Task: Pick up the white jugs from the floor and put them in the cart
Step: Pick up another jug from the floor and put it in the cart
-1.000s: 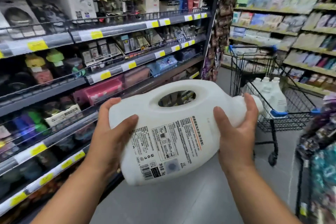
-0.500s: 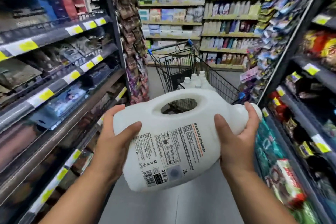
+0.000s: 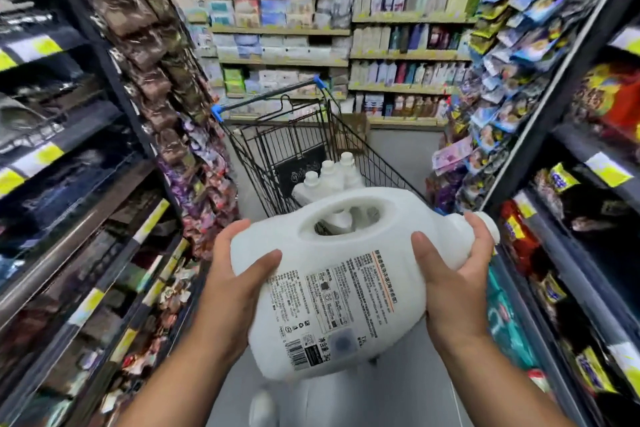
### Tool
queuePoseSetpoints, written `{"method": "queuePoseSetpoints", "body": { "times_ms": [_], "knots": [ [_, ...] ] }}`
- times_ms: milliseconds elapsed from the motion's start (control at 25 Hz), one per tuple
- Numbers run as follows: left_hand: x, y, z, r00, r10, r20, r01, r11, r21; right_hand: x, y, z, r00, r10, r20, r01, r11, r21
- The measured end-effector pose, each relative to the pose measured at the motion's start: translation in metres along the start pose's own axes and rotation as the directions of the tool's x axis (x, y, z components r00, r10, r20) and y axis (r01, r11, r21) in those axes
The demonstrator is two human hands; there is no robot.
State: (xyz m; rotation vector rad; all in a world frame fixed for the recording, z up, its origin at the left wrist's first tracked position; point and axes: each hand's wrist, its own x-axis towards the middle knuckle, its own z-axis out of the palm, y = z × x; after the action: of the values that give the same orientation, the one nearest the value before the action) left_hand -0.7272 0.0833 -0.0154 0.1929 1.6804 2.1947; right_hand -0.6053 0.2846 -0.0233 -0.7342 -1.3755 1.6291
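I hold a large white jug (image 3: pixel 332 274) on its side in front of me, printed label facing up and handle hole on top. My left hand (image 3: pixel 239 284) grips its base end. My right hand (image 3: pixel 450 281) grips the neck end, fingers curled near the cap. Straight ahead stands the black wire cart (image 3: pixel 374 163) with blue handle ends. Three white jugs (image 3: pixel 329 177) stand upright inside it, just beyond the jug I carry. Another white jug (image 3: pixel 259 406) shows on the floor below, partly hidden and blurred.
Stocked shelves (image 3: pixel 69 156) line the aisle on the left and shelves with packets (image 3: pixel 571 184) on the right. Hanging snack strips (image 3: pixel 173 97) flank the cart. A far shelf wall (image 3: pixel 311 28) closes the aisle behind it. Grey floor (image 3: pixel 398 149) runs between.
My view has swung right and moved down the aisle; the cart is now straight ahead and closer. Both hands keep the same hold on the jug.
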Motion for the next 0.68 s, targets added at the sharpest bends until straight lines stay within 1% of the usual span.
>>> {"method": "queuePoseSetpoints", "body": {
  "times_ms": [200, 320, 440, 520, 600, 680],
  "knots": [
    [0.115, -0.022, 0.041, 0.995, -0.068, 0.073, 0.066, 0.997, 0.026, 0.090, 0.034, 0.020, 0.993, 0.005, -0.120, -0.009, 1.000, -0.027],
    [0.200, -0.040, 0.066, 0.977, -0.135, 0.164, 0.132, 0.991, 0.028, 0.149, 0.059, 0.041, 0.973, 0.008, -0.230, -0.030, 0.995, -0.091],
    [0.286, -0.051, 0.093, 0.944, -0.233, 0.235, 0.206, 0.969, 0.137, 0.207, 0.086, 0.062, 0.932, -0.001, -0.362, -0.043, 0.993, -0.113],
    [0.334, -0.059, 0.110, 0.915, -0.307, 0.262, 0.270, 0.948, 0.169, 0.238, 0.103, 0.073, 0.900, 0.016, -0.436, -0.090, 0.985, -0.148],
    [0.381, -0.071, 0.127, 0.870, -0.381, 0.312, 0.332, 0.922, 0.200, 0.265, 0.119, 0.080, 0.845, 0.004, -0.535, -0.105, 0.981, -0.160],
    [0.416, -0.086, 0.143, 0.819, -0.461, 0.343, 0.390, 0.884, 0.258, 0.285, 0.129, 0.083, 0.790, -0.023, -0.613, -0.141, 0.966, -0.218]
  ]
}}
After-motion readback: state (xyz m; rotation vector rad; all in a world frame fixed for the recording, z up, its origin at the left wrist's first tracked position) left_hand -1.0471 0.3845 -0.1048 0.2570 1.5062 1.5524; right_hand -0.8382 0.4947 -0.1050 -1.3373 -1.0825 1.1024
